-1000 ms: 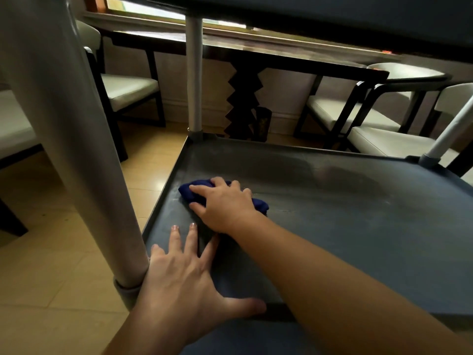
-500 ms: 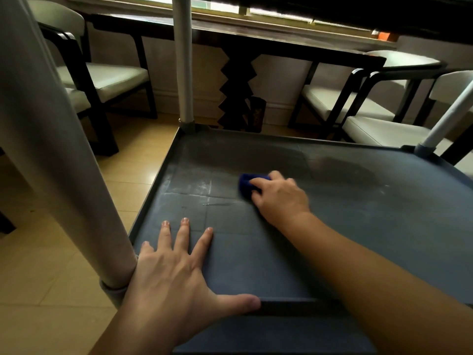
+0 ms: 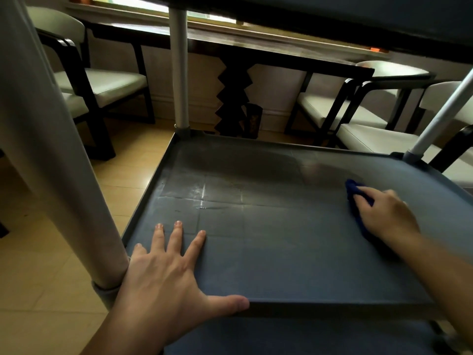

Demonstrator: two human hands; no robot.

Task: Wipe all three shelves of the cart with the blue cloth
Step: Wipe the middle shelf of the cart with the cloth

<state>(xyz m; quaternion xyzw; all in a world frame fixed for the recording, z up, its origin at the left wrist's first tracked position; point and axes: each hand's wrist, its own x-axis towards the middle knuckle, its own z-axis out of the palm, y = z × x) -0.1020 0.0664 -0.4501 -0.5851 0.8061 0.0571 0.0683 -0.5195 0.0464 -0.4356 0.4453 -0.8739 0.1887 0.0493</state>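
Dim overall — daylight enters from the window strip [image 3: 163,11] at 12 o'clock, blown out there. Streaky glare lies on the middle shelf [image 3: 256,252] toward 11 o'clock. The right hand [image 3: 384,216] at 3 o'clock is motion-blurred. Wide-angle bending bows the near post [image 3: 51,149] at 9 o'clock.

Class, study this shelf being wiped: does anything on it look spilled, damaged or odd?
Nothing is spilled or broken. The shelf only shows pale streaks left of centre, likely residue or damp wipe marks. The right hand presses the blue cloth near the right edge; the left hand lies flat.
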